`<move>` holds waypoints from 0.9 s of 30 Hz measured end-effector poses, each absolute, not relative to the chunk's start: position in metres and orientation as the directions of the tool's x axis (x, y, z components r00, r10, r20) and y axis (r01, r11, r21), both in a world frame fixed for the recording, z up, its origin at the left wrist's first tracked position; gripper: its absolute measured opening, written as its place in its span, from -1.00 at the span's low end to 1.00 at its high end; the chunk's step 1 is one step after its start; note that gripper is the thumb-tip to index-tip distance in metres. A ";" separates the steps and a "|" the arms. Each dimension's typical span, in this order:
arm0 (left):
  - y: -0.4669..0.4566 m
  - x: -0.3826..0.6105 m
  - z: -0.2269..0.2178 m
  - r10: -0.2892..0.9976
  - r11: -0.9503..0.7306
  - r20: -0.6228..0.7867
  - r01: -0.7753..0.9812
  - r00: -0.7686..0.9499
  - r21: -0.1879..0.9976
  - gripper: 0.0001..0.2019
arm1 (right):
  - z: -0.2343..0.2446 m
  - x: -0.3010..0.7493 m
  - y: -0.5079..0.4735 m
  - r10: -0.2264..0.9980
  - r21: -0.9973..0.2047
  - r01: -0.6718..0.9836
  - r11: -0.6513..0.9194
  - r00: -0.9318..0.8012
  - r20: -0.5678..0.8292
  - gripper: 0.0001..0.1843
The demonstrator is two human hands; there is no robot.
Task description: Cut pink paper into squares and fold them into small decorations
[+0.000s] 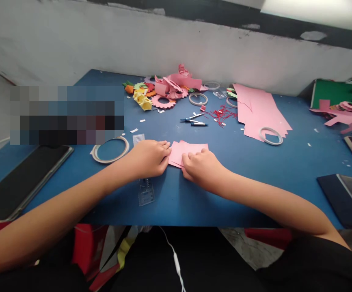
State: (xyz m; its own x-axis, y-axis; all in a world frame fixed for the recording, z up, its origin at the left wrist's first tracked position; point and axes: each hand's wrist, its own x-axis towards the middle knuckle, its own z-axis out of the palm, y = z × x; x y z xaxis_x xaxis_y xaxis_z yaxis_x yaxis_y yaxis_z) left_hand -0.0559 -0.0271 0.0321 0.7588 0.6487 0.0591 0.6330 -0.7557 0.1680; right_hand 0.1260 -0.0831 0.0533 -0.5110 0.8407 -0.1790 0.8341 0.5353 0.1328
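A: State the position of the layered pink paper (178,151)
B: Between the two hands, inward from the middle of the near edge of the blue table (176,207). Its layers overlap slightly out of line

A: Report the left hand (153,158)
B: Fingers drawn together, fingertips and thumb touching the left end of the paper. Whether they pinch it or only press on it, I cannot tell. The clear plastic ruler (147,194) passes beneath this wrist, one end pointing to the near edge

A: And the right hand (203,168)?
B: Curled over the right part of the paper, pinching it, fingers on top and thumb at the side toward the near edge

A: List the items toward the far edge
B: A heap of paper flowers (160,89) sits left of the middle of that edge. In front and to the right lie blue-and-white drawing tools (199,124), next to a tangle of red thread (221,115). Farther right, a large pink sheet (258,109) extends from the far edge, with a tape roll (281,140) at its near end

A: Items at the sides?
B: A black phone (26,182) occupies the near left corner; a wide tape ring (95,153) lies just beyond it, beside the left forearm. A dark blue case (334,198) lies toward the near right corner
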 end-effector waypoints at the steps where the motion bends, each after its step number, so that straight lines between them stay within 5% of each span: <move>1: -0.030 -0.054 0.031 0.654 -0.751 0.063 0.636 0.754 0.178 -0.59 | 0.052 0.126 -0.084 0.845 0.136 0.836 0.531 -0.509 -0.166 -0.81; 8: -0.040 -0.047 0.020 0.700 -0.692 0.134 0.620 0.701 0.371 -0.57 | 0.027 0.157 -0.083 0.861 0.074 0.862 0.501 -0.505 0.058 -0.71; 13: -0.030 -0.032 0.024 0.668 -0.700 0.260 0.469 0.697 0.539 -0.35 | 0.021 0.190 -0.083 0.801 -0.089 0.835 0.543 -0.483 0.354 -0.65; 18: -0.021 -0.010 0.017 0.671 -0.692 0.434 0.298 0.601 0.657 -0.51 | 0.019 0.204 -0.077 0.755 -0.295 0.784 0.546 -0.308 0.579 -0.69; 22: -0.017 -0.002 0.005 0.682 -0.668 0.463 0.224 0.567 0.710 -0.51 | 0.005 0.208 -0.066 0.784 -0.473 0.690 0.548 -0.227 0.577 -0.79; 27: -0.016 0.005 0.001 0.676 -0.611 0.433 0.126 0.596 0.781 -0.73 | 0.014 0.209 -0.060 0.745 -0.445 0.636 0.631 -0.336 0.576 -0.82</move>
State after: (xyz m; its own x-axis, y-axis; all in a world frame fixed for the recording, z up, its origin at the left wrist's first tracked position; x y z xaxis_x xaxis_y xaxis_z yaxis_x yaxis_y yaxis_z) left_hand 0.0047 -0.0157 0.0005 0.5959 0.6763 0.4330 0.1257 -0.6112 0.7814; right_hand 0.2093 -0.0600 0.0136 -0.3362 0.7452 0.5759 0.6358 0.6307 -0.4449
